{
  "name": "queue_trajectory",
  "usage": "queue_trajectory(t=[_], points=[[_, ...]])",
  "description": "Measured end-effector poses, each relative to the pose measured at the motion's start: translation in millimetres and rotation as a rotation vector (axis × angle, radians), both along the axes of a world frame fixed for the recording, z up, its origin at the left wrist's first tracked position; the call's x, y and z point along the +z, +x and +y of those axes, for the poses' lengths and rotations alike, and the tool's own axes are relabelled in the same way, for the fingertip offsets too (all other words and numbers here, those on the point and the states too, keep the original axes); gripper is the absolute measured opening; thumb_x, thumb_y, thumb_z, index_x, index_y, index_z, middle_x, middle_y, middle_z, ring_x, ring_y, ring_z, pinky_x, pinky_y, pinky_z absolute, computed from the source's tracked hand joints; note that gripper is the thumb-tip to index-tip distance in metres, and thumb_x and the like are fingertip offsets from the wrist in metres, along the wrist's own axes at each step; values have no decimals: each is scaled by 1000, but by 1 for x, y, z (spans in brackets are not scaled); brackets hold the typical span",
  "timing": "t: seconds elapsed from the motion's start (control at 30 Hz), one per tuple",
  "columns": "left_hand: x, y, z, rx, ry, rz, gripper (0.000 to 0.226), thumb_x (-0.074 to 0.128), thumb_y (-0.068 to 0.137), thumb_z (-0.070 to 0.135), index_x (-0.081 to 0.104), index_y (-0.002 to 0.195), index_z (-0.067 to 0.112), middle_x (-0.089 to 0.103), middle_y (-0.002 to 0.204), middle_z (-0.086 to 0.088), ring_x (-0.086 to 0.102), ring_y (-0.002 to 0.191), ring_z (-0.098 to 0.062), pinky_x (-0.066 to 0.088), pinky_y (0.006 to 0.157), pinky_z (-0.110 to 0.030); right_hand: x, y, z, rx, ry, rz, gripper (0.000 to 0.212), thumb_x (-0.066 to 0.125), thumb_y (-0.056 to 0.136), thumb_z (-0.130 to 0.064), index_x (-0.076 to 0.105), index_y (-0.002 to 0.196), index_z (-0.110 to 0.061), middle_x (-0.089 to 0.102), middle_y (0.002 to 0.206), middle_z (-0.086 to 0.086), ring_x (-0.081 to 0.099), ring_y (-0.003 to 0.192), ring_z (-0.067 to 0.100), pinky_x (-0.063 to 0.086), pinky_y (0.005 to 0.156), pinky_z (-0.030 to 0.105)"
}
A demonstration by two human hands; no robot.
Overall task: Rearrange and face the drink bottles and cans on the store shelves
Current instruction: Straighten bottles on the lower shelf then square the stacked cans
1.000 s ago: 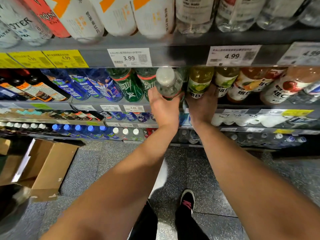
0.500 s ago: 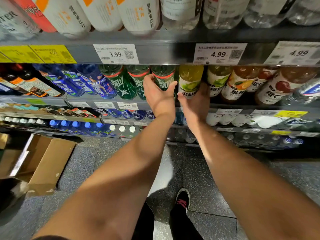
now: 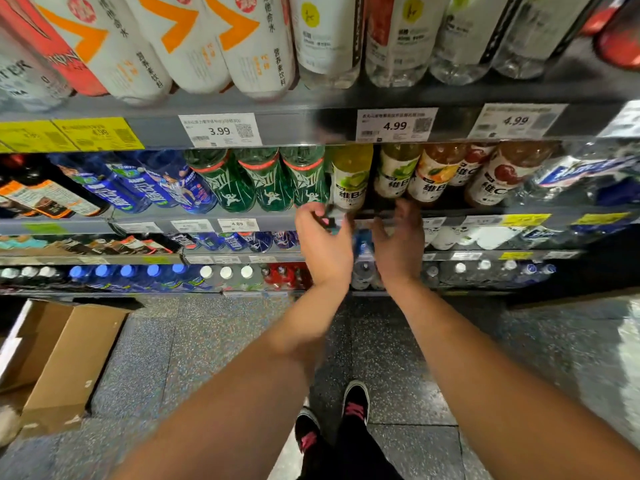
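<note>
Both hands hover empty: left hand point(image 3: 323, 242) loosely curled, right hand point(image 3: 398, 237) spread. The green bottles point(image 3: 306, 178) stand on the middle shelf point(image 3: 194, 216); probably heavy, slick plastic, best gripped mid-body.

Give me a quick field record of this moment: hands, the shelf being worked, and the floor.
left hand: in front of the shelf edge, below the green bottles; blurred, something small and dark at the fingers, cannot tell what
right hand: fingers spread, holding nothing, below the yellow-green bottle
green bottles: three side by side, labels forward
right of them: fruit-label bottles
left of them: blue bottles
price tags above: 3.99, 4.99
floor: open cardboard box at left
</note>
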State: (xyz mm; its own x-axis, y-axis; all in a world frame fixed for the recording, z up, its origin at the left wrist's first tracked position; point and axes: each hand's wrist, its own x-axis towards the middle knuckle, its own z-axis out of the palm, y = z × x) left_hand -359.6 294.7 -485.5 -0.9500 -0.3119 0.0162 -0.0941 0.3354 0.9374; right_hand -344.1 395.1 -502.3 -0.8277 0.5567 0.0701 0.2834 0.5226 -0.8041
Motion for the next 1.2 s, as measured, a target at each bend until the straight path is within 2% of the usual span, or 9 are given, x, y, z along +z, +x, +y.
queue_trajectory(t=[0.17, 0.27, 0.4, 0.47, 0.6, 0.83, 0.97, 1.1, 1.2], points=[[4, 20, 22, -174, 26, 18, 35, 83, 81, 17, 51, 95, 19, 54, 93, -3, 48, 79, -1, 37, 72, -10, 10, 25, 30, -101, -34, -17, 46, 67, 93, -23, 51, 133, -8, 58, 130, 13, 56, 120, 28, 47, 100, 40], [3, 25, 39, -234, 35, 13, 35, 84, 79, 17, 57, 100, 11, 56, 94, -4, 49, 81, -6, 38, 75, -6, 13, 34, 57, -194, -69, -9, 46, 67, 93, -24, 51, 132, -6, 55, 127, 13, 56, 117, 27, 48, 99, 42], [2, 21, 80, -244, 77, -24, 55, 87, 73, 33, 57, 116, 16, 62, 107, -5, 62, 100, -18, 53, 92, -35, 13, 34, 107, -328, -125, 58, 50, 72, 88, -24, 52, 127, -2, 57, 124, 14, 56, 116, 30, 47, 99, 42], [3, 15, 104, -250, 56, -35, 63, 89, 74, 30, 56, 124, 11, 62, 116, -6, 61, 108, -17, 50, 97, -33, 13, 29, 132, -346, -161, 105, 54, 75, 85, -26, 51, 128, -4, 58, 125, 12, 56, 116, 26, 47, 100, 41], [-1, 1, 148, -124, -10, -42, 76, 89, 73, 32, 50, 133, 6, 55, 127, -9, 54, 120, -22, 44, 104, -35, 11, 14, 169, -259, -185, 114, 74, 78, 80, -37, 44, 138, -8, 54, 133, 8, 53, 123, 22, 45, 106, 42], [-9, -23, 198, 166, -31, -38, 81, 92, 64, 37, 50, 127, 7, 57, 124, -8, 53, 119, -26, 42, 105, -42, -4, -14, 196, -161, -154, 134, 98, 79, 76, -39, 30, 152, -1, 41, 150, 23, 40, 139, 34, 34, 116, 46], [-12, -33, 214, 267, -12, -12, 80, 94, 60, 36, 52, 123, 12, 56, 118, -3, 54, 115, -24, 44, 104, -39, -10, -22, 200, -160, -89, 115, 95, 80, 79, -40, 34, 148, 7, 40, 151, 28, 39, 141, 37, 19, 117, 26], [-18, -42, 218, 328, -47, 12, 77, 93, 56, 38, 55, 116, 9, 60, 111, -5, 56, 109, -26, 45, 100, -41, -6, -26, 208, -176, 41, 148, 84, 83, 72, -37, 49, 134, 7, 59, 129, 28, 59, 118, 39, 44, 106, 38], [-20, -45, 222, 366, -70, 35, 75, 94, 55, 33, 56, 113, 3, 61, 109, -13, 55, 107, -32, 40, 97, -36, -2, -20, 214, -131, -42, 130, 72, 83, 72, -38, 53, 127, -4, 63, 120, 15, 64, 107, 29, 54, 95, 39]])
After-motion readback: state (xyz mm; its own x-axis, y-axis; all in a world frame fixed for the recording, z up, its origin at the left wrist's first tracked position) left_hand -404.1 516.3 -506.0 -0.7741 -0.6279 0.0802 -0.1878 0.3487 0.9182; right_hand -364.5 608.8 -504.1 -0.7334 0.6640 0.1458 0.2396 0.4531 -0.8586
